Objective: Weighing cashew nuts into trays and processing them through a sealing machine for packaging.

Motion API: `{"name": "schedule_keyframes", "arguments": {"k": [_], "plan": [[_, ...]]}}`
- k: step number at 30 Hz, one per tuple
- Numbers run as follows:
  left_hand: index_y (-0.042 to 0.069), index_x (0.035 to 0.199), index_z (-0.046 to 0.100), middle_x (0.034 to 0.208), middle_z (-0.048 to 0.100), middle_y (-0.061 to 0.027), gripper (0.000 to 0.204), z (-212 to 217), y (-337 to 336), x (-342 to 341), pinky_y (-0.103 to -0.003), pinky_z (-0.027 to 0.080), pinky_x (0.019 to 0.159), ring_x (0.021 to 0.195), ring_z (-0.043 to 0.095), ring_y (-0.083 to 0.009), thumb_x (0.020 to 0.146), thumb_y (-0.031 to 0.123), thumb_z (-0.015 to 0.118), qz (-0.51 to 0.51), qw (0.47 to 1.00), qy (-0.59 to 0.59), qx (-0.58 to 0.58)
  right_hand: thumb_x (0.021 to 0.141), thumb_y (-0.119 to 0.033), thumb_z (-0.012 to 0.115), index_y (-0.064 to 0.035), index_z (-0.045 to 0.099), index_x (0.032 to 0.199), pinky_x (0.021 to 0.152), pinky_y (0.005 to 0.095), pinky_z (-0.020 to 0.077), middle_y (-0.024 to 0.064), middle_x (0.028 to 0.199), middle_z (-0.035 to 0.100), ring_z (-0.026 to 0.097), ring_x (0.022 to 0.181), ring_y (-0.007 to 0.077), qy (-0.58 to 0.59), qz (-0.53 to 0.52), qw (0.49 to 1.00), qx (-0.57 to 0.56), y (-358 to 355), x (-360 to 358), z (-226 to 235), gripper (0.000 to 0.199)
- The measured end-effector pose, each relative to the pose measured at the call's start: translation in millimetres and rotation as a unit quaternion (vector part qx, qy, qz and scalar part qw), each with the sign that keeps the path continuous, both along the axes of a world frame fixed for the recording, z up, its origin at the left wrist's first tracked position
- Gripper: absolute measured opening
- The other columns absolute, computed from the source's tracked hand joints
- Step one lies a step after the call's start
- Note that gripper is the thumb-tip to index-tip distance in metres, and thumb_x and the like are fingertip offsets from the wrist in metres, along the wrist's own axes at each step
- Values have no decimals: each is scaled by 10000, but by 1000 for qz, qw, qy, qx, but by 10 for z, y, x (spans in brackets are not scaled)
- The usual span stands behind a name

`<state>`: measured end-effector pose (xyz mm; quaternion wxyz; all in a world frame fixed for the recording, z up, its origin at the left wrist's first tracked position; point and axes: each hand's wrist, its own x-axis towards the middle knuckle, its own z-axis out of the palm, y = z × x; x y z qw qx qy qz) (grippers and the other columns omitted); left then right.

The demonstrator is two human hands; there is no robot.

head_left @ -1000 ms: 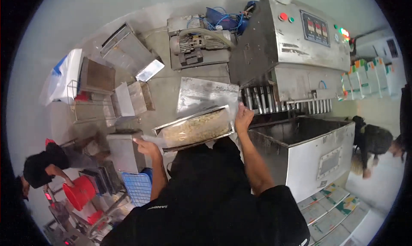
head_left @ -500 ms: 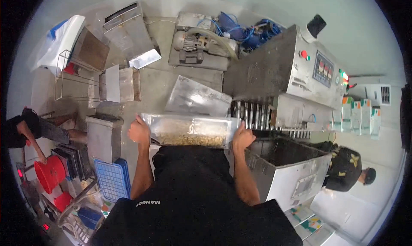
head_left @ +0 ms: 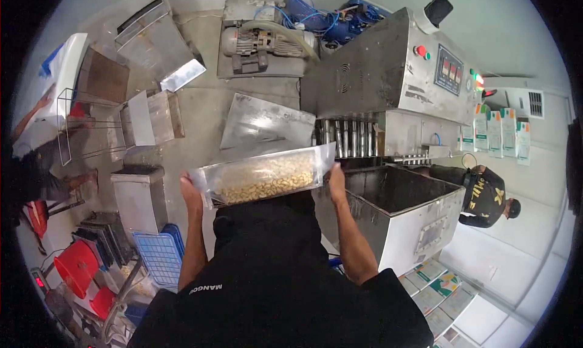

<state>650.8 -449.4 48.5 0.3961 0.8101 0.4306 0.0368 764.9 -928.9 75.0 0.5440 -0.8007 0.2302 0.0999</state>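
A clear plastic bag of pale cashew nuts (head_left: 267, 177) is stretched lengthwise in front of my body, its right end raised a little above its left. The nuts lie heaped along the bag's lower side. At the left end, my left hand (head_left: 192, 190) is closed on the plastic. My right hand (head_left: 336, 183) grips the other end, its fingers partly hidden by the film. Just beyond the bag lies a slanted steel sheet (head_left: 262, 122). A steel tank with a dark interior (head_left: 401, 190) stands right of my right hand.
A steel machine (head_left: 358, 75) with buttons and a row of metal tubes (head_left: 347, 137) rises at right. A motor unit (head_left: 261, 43) sits at the back. Left are a steel bin (head_left: 138, 196), blue crates (head_left: 159, 258) and a red bucket (head_left: 77, 268). A co-worker (head_left: 486, 190) is at far right.
The bag has tilted, its right end now higher, and its near face shows more nuts. Both hands still hold it. The person at left has moved away from the red bucket.
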Motion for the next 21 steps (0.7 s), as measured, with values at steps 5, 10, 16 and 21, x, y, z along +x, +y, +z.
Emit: {"name": "schedule_keyframes", "arguments": {"k": [5, 10, 16, 21], "plan": [[-47, 982, 647, 816, 661, -163, 456, 25, -281, -352, -470, 470, 700, 761, 626, -285, 1043, 349, 430, -22, 998, -54, -31, 1017, -393, 560, -53, 578, 941, 683, 235, 370, -52, 820, 484, 437, 792, 59, 70, 169, 980, 76, 102, 41, 269, 349], [-92, 952, 652, 779, 664, -160, 614, 17, -390, -459, -441, 459, 674, 689, 535, -226, 1064, 438, 364, 65, 995, -48, 51, 987, -538, 537, 19, 634, 1212, 797, 321, 471, 61, 1040, 651, 577, 910, 156, 77, 304, 946, 86, 384, 683, 483, 608], [-104, 931, 650, 741, 665, -153, 650, 363, -721, 77, -426, 435, 621, 671, 521, -192, 1054, 481, 393, 99, 986, -133, -4, 941, -637, 529, 61, 643, 862, 613, 406, 466, 106, 682, 607, 551, 677, 168, 85, 305, 949, 1, 33, 693, 61, 712], [-104, 816, 629, 618, 570, -78, 599, 223, -1053, 308, -393, 394, 552, 583, 457, -162, 1056, 411, 439, 13, 991, -102, 89, 955, -681, 446, 74, 604, 760, 604, 445, 435, 142, 658, 567, 516, 651, 211, 206, 340, 917, -30, -772, 581, 117, 795]]}}
